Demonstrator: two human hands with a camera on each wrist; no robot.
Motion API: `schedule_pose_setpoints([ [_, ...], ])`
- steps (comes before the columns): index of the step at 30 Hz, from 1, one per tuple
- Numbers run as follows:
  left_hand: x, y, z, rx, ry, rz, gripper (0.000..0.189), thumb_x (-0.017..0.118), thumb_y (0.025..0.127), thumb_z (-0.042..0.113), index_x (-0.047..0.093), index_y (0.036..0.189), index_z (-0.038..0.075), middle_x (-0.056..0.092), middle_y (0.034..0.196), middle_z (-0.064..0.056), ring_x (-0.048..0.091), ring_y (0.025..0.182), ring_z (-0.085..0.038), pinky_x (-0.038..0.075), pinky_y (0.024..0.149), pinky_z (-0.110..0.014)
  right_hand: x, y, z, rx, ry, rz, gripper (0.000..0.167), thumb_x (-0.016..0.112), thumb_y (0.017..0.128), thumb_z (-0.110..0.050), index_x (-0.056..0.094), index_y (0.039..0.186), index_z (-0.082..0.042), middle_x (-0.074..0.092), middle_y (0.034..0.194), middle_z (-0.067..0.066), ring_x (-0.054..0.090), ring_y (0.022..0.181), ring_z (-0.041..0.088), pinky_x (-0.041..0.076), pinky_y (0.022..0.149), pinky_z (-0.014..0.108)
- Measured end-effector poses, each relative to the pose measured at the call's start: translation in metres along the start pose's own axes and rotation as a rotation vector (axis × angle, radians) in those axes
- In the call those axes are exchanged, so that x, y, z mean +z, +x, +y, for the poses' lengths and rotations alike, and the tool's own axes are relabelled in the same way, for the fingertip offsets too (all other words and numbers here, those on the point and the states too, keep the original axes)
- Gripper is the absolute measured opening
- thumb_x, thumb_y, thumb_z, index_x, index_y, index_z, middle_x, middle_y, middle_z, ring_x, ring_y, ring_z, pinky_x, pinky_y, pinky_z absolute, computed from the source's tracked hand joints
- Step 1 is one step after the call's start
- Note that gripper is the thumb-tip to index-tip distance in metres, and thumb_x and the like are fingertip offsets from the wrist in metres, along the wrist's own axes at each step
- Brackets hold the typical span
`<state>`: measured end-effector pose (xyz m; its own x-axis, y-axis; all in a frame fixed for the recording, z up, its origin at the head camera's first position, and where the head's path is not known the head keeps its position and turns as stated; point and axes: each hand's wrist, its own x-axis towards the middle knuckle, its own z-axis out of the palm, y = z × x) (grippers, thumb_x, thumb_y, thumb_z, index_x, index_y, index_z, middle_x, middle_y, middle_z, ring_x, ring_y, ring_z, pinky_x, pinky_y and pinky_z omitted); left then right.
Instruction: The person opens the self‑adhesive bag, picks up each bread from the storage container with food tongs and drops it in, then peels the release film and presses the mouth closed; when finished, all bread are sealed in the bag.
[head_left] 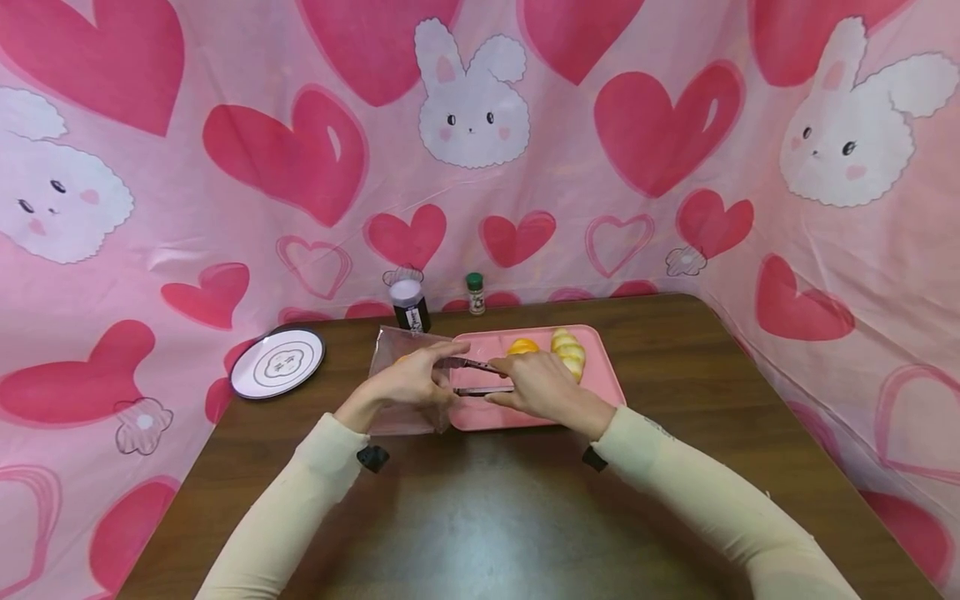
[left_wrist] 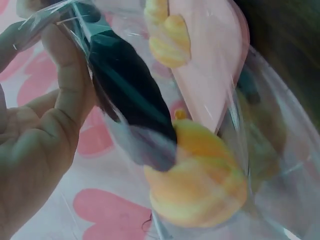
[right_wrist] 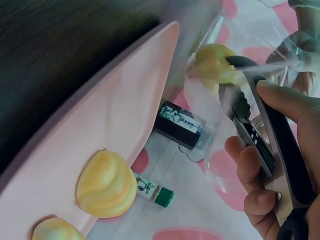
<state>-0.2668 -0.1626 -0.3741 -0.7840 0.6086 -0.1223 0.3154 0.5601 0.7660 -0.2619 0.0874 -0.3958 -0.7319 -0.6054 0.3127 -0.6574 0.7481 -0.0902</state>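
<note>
My right hand (head_left: 543, 385) grips metal tongs (right_wrist: 287, 145) with dark handles, the thumb on one arm and the fingers round the other. Their black scalloped tips reach inside a clear plastic bag (head_left: 384, 354), right at a round golden bread roll (left_wrist: 200, 187) within it. At the mouth of the bag, my left hand (head_left: 411, 379) holds the film between thumb and fingers. Just right of the bag lies a pink tray (head_left: 603, 387). On it rest an orange-yellow bun (head_left: 523, 345) and a pale yellow croissant-shaped bread (head_left: 568, 354), partly hidden by my right hand.
A dark jar with a pale lid (head_left: 407, 304) and a green-capped spice bottle (head_left: 476, 293) stand at the back of the brown wooden table (head_left: 480, 517). A white plate with a dark rim (head_left: 251, 371) lies at the left edge. Pink heart-patterned cloth hangs behind.
</note>
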Motion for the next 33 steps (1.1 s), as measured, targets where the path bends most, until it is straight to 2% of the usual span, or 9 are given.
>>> schedule_pose_setpoints([
  [2, -0.001, 0.000, 0.000, 0.016, 0.053, 0.040, 0.086, 0.074, 0.080, 0.005, 0.033, 0.156, 0.011, 0.040, 0.154, -0.014, 0.066, 0.068, -0.011, 0.054, 0.064, -0.026, 0.001, -0.001, 0.000, 0.008, 0.002, 0.005, 0.056, 0.078, 0.079, -0.055, 0.072, 0.121, -0.018, 0.076, 0.094, -0.001, 0.064, 0.070, 0.013, 0.050, 0.052, 0.029],
  [4, -0.002, 0.000, 0.000, 0.018, 0.068, 0.053, 0.087, 0.074, 0.079, 0.006, 0.033, 0.156, 0.010, 0.036, 0.156, -0.014, 0.065, 0.068, -0.009, 0.054, 0.063, -0.025, 0.001, -0.001, -0.001, 0.008, -0.007, 0.017, 0.055, 0.077, 0.079, -0.056, 0.072, 0.119, -0.018, 0.076, 0.095, -0.002, 0.066, 0.072, 0.014, 0.050, 0.052, 0.031],
  [11, 0.006, 0.002, 0.004, 0.023, -0.015, -0.013, 0.089, 0.074, 0.082, 0.009, 0.028, 0.157, 0.011, 0.039, 0.150, -0.025, 0.072, 0.065, -0.031, 0.058, 0.062, -0.036, 0.003, 0.002, -0.006, -0.017, -0.043, 0.053, 0.055, 0.075, 0.079, -0.061, 0.074, 0.115, -0.019, 0.075, 0.089, -0.003, 0.062, 0.068, 0.014, 0.046, 0.048, 0.030],
  [14, 0.008, 0.004, 0.005, 0.052, 0.060, 0.009, 0.089, 0.076, 0.081, 0.012, 0.030, 0.156, 0.010, 0.038, 0.153, -0.026, 0.068, 0.057, -0.022, 0.055, 0.058, -0.029, 0.003, 0.003, -0.007, -0.028, -0.056, 0.051, 0.055, 0.074, 0.080, -0.061, 0.074, 0.115, -0.019, 0.076, 0.090, -0.002, 0.061, 0.066, 0.013, 0.046, 0.047, 0.028],
  [15, 0.008, 0.004, 0.005, 0.062, 0.083, 0.018, 0.089, 0.076, 0.080, 0.012, 0.031, 0.156, 0.009, 0.029, 0.158, -0.021, 0.067, 0.057, -0.017, 0.052, 0.056, -0.027, 0.003, 0.003, -0.007, -0.031, -0.061, 0.049, 0.055, 0.073, 0.080, -0.062, 0.074, 0.115, -0.019, 0.076, 0.090, -0.003, 0.060, 0.065, 0.013, 0.045, 0.047, 0.027],
  [17, 0.008, 0.004, 0.006, 0.066, 0.091, 0.019, 0.089, 0.076, 0.080, 0.011, 0.031, 0.156, 0.008, 0.031, 0.156, -0.020, 0.065, 0.057, -0.014, 0.050, 0.054, -0.025, 0.004, 0.003, -0.008, -0.035, -0.064, 0.046, 0.053, 0.072, 0.081, -0.062, 0.074, 0.114, -0.020, 0.075, 0.089, -0.003, 0.058, 0.064, 0.012, 0.043, 0.045, 0.026],
  [26, 0.008, 0.003, 0.008, 0.051, -0.069, -0.043, 0.090, 0.075, 0.084, 0.008, 0.026, 0.159, 0.017, 0.043, 0.141, -0.020, 0.061, 0.061, -0.045, 0.040, 0.046, -0.024, 0.005, 0.009, -0.010, -0.007, -0.016, 0.005, 0.054, 0.072, 0.082, -0.060, 0.073, 0.121, -0.023, 0.062, 0.066, -0.006, 0.046, 0.054, 0.009, 0.037, 0.042, 0.023],
  [29, 0.007, 0.003, 0.007, 0.035, -0.017, -0.019, 0.090, 0.076, 0.083, 0.010, 0.028, 0.158, 0.018, 0.043, 0.143, -0.018, 0.059, 0.057, -0.035, 0.040, 0.046, -0.025, 0.005, 0.011, -0.010, -0.003, -0.027, -0.011, 0.054, 0.072, 0.083, -0.059, 0.073, 0.122, -0.023, 0.057, 0.061, -0.007, 0.045, 0.053, 0.008, 0.038, 0.044, 0.021],
  [33, 0.006, 0.003, 0.006, 0.015, 0.161, 0.047, 0.090, 0.078, 0.079, 0.015, 0.033, 0.157, 0.015, 0.035, 0.157, -0.020, 0.054, 0.057, -0.012, 0.046, 0.059, -0.026, 0.004, 0.013, -0.010, 0.005, -0.019, -0.031, 0.053, 0.074, 0.082, -0.058, 0.074, 0.120, -0.021, 0.058, 0.062, -0.007, 0.046, 0.054, 0.009, 0.040, 0.046, 0.022],
])
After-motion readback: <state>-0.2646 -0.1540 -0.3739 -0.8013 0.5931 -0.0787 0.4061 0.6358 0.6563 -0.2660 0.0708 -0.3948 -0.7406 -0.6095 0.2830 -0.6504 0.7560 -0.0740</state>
